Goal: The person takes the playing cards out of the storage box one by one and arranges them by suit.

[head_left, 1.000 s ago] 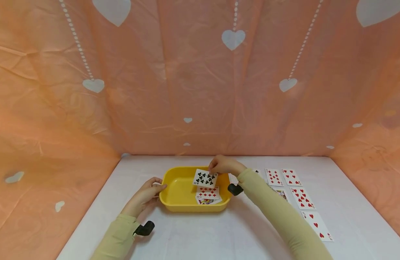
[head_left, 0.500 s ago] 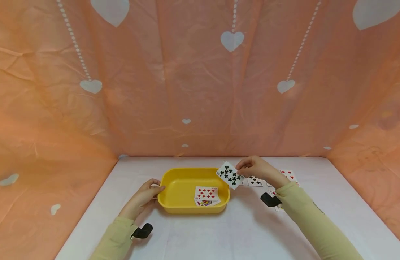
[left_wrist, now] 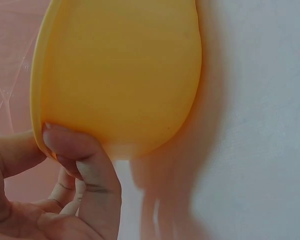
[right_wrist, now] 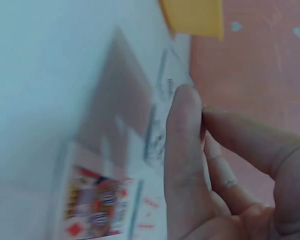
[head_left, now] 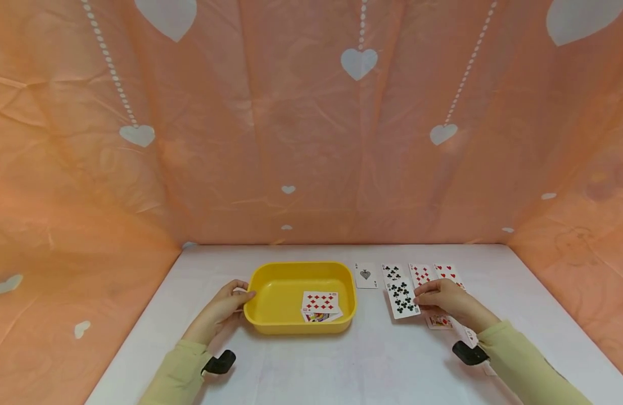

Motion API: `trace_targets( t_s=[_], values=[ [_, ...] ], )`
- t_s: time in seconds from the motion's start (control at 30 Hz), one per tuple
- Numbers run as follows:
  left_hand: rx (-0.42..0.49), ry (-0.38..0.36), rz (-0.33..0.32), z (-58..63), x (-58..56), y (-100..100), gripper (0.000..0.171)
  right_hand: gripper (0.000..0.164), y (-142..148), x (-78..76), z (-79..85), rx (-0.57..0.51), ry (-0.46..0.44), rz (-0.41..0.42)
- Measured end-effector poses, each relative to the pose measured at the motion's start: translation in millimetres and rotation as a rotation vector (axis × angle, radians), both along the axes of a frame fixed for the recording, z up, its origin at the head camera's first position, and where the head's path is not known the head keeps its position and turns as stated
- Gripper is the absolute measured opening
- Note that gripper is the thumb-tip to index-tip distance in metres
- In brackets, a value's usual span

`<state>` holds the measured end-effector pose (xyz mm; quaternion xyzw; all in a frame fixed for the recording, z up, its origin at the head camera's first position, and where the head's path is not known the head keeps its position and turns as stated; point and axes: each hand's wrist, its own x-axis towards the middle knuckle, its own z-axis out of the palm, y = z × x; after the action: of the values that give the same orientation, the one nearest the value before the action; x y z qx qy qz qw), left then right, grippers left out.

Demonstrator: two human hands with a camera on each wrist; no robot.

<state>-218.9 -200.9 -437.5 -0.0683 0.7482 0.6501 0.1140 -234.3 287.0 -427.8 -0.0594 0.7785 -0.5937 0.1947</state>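
My left hand point(head_left: 225, 304) pinches the left end of a yellow plastic tub point(head_left: 263, 326), thumb over the rim, as the left wrist view also shows. Inside the tub lie a diamonds playing card point(head_left: 320, 302) and, partly under it, a face card point(head_left: 319, 318). To the right of the tub, my right hand point(head_left: 450, 301) pinches a clubs playing card point(head_left: 402, 301) by its right edge. That card hangs close over the table, just in front of another clubs card point(head_left: 392, 271). The right wrist view is blurred, and a king of diamonds point(right_wrist: 97, 207) lies below the fingers.
An ace of spades point(head_left: 366, 275) lies right beside the tub. A diamonds card point(head_left: 421, 273) and a hearts card point(head_left: 447, 271) continue that back row. More cards lie partly hidden under the right hand and forearm. Orange sheeting point(head_left: 311, 140) walls the white table.
My right hand has carried the clubs card out of the tub, rightward and then toward me, down near the card rows. The left hand keeps its hold on the tub.
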Motion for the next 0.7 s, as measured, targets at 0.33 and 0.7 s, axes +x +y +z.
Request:
trace_targets(
  t_s=[0.33, 0.7],
  values=[
    [-0.001, 0.000, 0.004, 0.3, -1.8, 1, 0.031, 0.027, 4, 11.9, -14.6, -0.034, -0.102, -0.084],
    [-0.016, -0.019, 0.023, -1.7, -1.0, 0, 0.028, 0.033, 4, 15.7, -17.2, -0.018, -0.090, -0.097]
  ],
)
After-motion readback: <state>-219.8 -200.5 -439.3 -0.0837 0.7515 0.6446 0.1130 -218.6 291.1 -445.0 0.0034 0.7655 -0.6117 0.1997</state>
